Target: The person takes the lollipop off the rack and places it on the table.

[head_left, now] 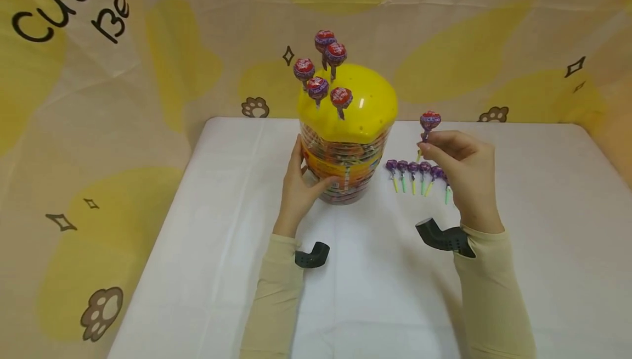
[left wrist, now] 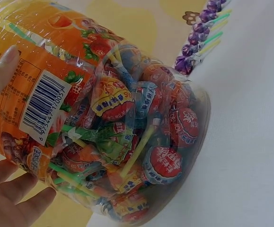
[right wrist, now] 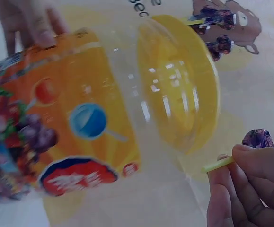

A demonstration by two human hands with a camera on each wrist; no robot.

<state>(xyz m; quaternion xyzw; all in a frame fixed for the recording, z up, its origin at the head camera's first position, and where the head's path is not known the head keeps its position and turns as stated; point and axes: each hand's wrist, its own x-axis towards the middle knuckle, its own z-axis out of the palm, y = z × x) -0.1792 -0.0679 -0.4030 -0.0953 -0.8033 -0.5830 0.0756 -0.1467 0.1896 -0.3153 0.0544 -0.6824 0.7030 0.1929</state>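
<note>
A smooth white worktop point(head_left: 375, 298) spreads beneath the fingers of the left hand point(head_left: 298, 194) and the right hand point(head_left: 464, 172). Beyond them hangs a creased, cream backdrop point(head_left: 202, 57) with yellow patches, paw prints and black lettering. The left fingers and thumb are clamped round a clear plastic jar point(head_left: 362, 169), rounded and glossy, with an orange printed label and wrapped candies showing through its wall. Above these fingers sits the jar's shiny yellow domed lid point(head_left: 370, 101), bearing five standing lollipops point(head_left: 318, 89) in crinkled red and purple wrappers. The right fingers pinch a single lollipop point(head_left: 430, 121) by its yellow stick, to the right of the jar; its round wrapped head rises above the fingertips. Below and left of the right fingers, a row of purple-wrapped lollipops point(head_left: 413, 168) with yellow and green sticks lies on the worktop. The right hand partly covers the row's near end, so its full count cannot be told. The lid's small dark spots are too tiny to make out, and the right wrist view blurs the label.
</note>
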